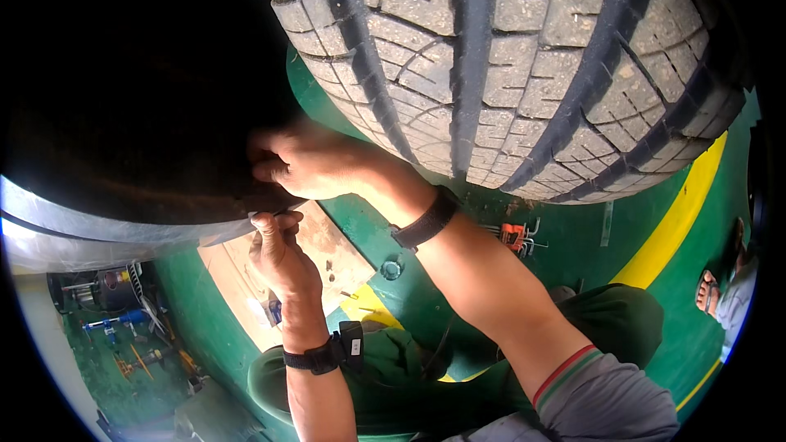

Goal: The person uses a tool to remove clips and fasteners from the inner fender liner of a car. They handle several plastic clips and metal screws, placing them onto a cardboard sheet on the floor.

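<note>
"So, where is the work relative to the grip?"

"Silver-grey body panel (90,237) at far left, shadowed behind. Its lower edge runs right to the left hand (282,258): thumb and fingertips drawn close together at the edge's right end. Whether they pinch it, cannot tell. Right hand (307,162) just above, fingers curled in the dark hollow, blurred; cannot tell whether it grasps anything."

"Which way does the panel point?"

"Long axis roughly crosswise, bowed downward in this view. Right end narrows, pointing toward the tyre (499,74), which sits upper right, tread toward the viewer, close by the right forearm."

"Count, left to right?"

"One panel. One tan board (336,245) on the green floor (205,340), beneath the left hand. Two bare hands, one black strap (315,358) per wrist. One small round cap-like piece (393,267). One tyre, four wide grooves showing. Below it, one hex-key set (514,237), orange holder. One broad yellow stripe (684,205); beyond, another person's sandalled foot (707,290)."
</note>
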Demonstrator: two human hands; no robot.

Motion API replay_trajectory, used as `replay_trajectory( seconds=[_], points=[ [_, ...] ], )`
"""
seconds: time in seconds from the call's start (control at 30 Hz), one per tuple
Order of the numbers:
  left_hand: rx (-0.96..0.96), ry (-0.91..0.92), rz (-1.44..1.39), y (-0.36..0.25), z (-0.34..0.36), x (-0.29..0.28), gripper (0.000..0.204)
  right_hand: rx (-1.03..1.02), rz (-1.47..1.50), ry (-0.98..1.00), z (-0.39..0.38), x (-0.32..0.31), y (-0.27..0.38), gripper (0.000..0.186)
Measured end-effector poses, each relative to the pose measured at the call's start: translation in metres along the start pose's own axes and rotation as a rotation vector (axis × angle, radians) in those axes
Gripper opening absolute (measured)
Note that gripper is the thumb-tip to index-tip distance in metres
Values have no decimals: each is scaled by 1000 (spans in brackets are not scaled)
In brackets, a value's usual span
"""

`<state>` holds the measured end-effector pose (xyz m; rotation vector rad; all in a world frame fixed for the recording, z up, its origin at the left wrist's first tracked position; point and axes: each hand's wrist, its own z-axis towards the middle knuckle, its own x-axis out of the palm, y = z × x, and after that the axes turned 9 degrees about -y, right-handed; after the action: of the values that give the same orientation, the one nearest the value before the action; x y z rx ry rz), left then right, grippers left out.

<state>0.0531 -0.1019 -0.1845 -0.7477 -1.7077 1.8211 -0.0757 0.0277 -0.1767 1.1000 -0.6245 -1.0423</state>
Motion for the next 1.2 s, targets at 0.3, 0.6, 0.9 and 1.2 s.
replay_trajectory(
  seconds=[0.3, 0.6, 0.9, 1.2],
  points=[
    [2, -19, -29, 1, 2, -2, 52, -1, -53, 1, -1, 1, 4, 18],
    [18, -9, -15, 4, 4, -5, 54, -69, -63, -67, -5, 5, 2, 18],
    [17, -11, -16, 0, 2, 0, 52, 29, -49, 65, -4, -9, 14, 17],
    [73, -116, -45, 2, -2, 7, 49, 140, 34, 102, -2, 3, 11, 31]
  ],
)
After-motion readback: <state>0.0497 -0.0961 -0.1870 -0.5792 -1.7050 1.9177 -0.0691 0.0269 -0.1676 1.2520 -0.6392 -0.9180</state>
